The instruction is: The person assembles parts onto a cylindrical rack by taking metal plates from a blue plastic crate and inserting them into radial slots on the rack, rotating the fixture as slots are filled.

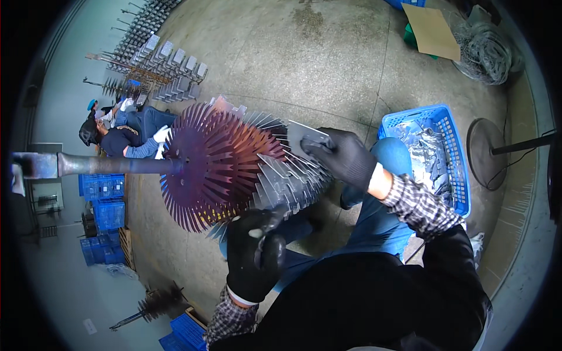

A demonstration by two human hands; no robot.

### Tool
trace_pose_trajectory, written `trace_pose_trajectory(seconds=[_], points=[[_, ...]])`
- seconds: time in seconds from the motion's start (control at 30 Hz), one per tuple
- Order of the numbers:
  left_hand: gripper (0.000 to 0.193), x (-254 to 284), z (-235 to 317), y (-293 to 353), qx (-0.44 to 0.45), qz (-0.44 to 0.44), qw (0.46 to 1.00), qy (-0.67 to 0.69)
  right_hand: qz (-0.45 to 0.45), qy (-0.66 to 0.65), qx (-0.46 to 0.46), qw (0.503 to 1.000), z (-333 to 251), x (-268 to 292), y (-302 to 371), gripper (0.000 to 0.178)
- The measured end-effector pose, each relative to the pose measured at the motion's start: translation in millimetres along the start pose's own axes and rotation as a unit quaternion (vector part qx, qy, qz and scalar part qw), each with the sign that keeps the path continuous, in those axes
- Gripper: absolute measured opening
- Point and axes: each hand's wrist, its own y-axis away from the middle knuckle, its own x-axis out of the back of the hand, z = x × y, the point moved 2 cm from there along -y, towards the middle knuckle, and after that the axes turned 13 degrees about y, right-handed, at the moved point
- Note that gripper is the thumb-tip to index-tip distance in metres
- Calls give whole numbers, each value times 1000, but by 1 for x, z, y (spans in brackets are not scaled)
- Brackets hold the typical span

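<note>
A large rack of purplish-brown slotted discs (202,161) lies on its side on a thick metal shaft (117,164) in front of me. Grey flat metal plates (293,186) stick out of its slots on the side near me. My right hand (345,157), in a dark grey glove, pinches one loose metal plate (300,139) between thumb and fingers, beside the rack's right end. My left hand (253,254), in a worn black glove, is curled at the rack's near side. Its fingertips reach the plates there; what they grip, if anything, is hidden.
A blue crate (458,158) of loose metal plates stands at my right knee, beside a round-based stand (487,153). Another person (132,131) sits at the far left, beyond the shaft. Stacked blue crates (108,214), loaded racks (170,61) and coiled wire (489,55) lie around.
</note>
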Motion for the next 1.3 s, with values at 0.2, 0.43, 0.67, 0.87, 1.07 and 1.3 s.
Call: trace_pose_trajectory(seconds=[0.2, 0.43, 0.67, 0.87, 1.07, 1.3], points=[[57, 7, -10, 1, 27, -11, 987, -159, -40, 20, -26, 999, 8, -34, -22, 33], [67, 9, -27, -4, 46, -31, 980, -192, -87, 90, -28, 992, 5, -40, -26, 36], [62, 6, -33, -15, 75, -27, 981, -177, -83, 89, -28, 992, 6, -45, -22, 37], [60, 7, -35, -21, 112, -17, 985, -127, -84, 72, -26, 994, -1, -41, -22, 37], [68, 12, -42, -19, 126, -25, 976, -174, -69, 84, -11, 994, -3, -43, -22, 36], [64, 11, -39, -25, 121, -20, 981, -148, -86, 42, -21, 995, 4, -44, -22, 37]])
